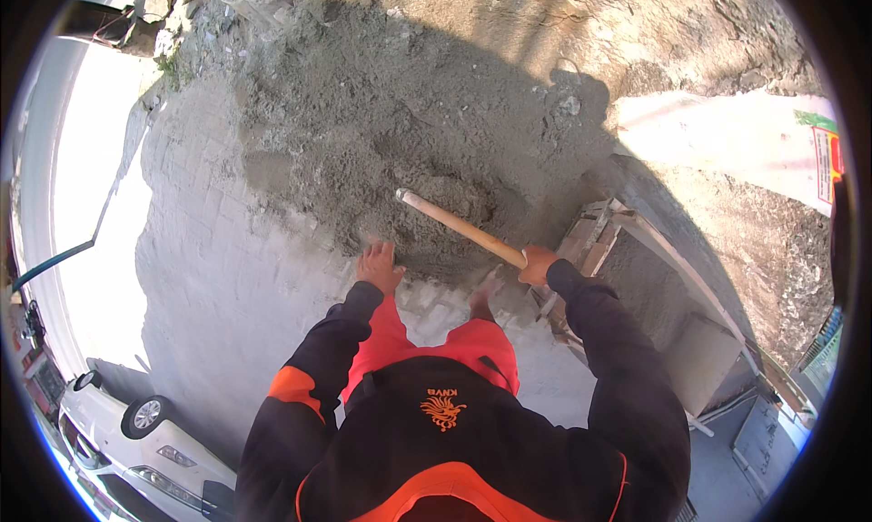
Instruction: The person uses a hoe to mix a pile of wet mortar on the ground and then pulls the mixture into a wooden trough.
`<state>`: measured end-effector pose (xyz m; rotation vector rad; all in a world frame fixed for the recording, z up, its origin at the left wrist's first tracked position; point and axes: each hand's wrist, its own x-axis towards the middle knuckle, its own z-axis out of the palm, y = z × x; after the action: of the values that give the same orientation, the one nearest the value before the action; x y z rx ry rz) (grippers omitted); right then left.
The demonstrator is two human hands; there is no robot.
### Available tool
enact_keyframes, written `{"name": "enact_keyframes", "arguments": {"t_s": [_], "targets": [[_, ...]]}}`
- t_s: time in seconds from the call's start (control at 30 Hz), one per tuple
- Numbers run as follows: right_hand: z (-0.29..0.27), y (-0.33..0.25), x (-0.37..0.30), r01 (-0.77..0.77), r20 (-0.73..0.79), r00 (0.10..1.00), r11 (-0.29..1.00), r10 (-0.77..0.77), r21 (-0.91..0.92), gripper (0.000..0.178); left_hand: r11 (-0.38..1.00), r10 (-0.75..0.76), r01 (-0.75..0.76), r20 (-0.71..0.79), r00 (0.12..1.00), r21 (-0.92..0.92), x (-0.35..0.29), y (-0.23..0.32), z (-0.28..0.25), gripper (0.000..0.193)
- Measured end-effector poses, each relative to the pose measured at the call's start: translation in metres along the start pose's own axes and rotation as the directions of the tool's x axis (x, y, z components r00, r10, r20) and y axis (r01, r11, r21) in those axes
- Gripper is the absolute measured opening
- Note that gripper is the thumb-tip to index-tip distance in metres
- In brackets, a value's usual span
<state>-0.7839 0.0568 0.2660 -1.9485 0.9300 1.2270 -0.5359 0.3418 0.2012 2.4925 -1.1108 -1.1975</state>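
Note:
My right hand (540, 265) is wrapped round a long wooden tool handle (461, 228). The handle slants up and left from my fist, and its pale rounded end hangs over the wet grey mortar (445, 199). No tool head shows, so I cannot tell its kind. My left hand (380, 267) is apart from the handle, near my left knee in red shorts, with its fingers stretched toward the mortar's near edge. It holds nothing that I can see. One bare foot (484, 290) shows between my hands, at the mortar's edge.
A wooden-framed screen (677, 258) leans at the right, beside a rough sand heap (754, 249). A white sack (727, 140) lies at the far right. Paving (209, 222) stretches left to a sunlit strip. A white car (136, 440) stands at the lower left.

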Motion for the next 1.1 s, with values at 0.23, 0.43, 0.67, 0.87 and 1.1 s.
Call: {"name": "enact_keyframes", "arguments": {"t_s": [0.23,0.43,0.67,0.87,1.1], "targets": [[-0.010,0.182,-0.198,0.295,-0.214,0.933,0.955,-0.288,0.003,0.039,0.694,0.699,-0.668,-0.031,0.714,0.269,0.033,0.182,0.032,0.063],[0.039,0.341,-0.438,-0.103,-0.329,0.936,0.991,0.128,0.091,0.028,0.370,0.894,-0.925,0.240,0.379,0.081,-0.044,0.416,0.078,0.042],[0.226,0.543,-0.654,-0.869,-0.606,0.253,0.452,0.754,0.201,0.015,-0.050,0.963,-0.987,0.253,-0.088,-0.152,-0.183,0.724,0.257,0.032],[0.261,0.523,-0.575,-0.826,-0.503,0.309,0.490,0.807,0.279,0.011,0.055,0.926,-0.994,0.378,0.014,-0.098,-0.158,0.648,0.236,0.036],[0.201,0.261,-0.233,0.076,-0.340,0.939,0.924,0.060,0.376,0.038,0.470,0.628,-0.779,0.463,0.626,0.415,0.008,0.286,0.078,0.033]]}}
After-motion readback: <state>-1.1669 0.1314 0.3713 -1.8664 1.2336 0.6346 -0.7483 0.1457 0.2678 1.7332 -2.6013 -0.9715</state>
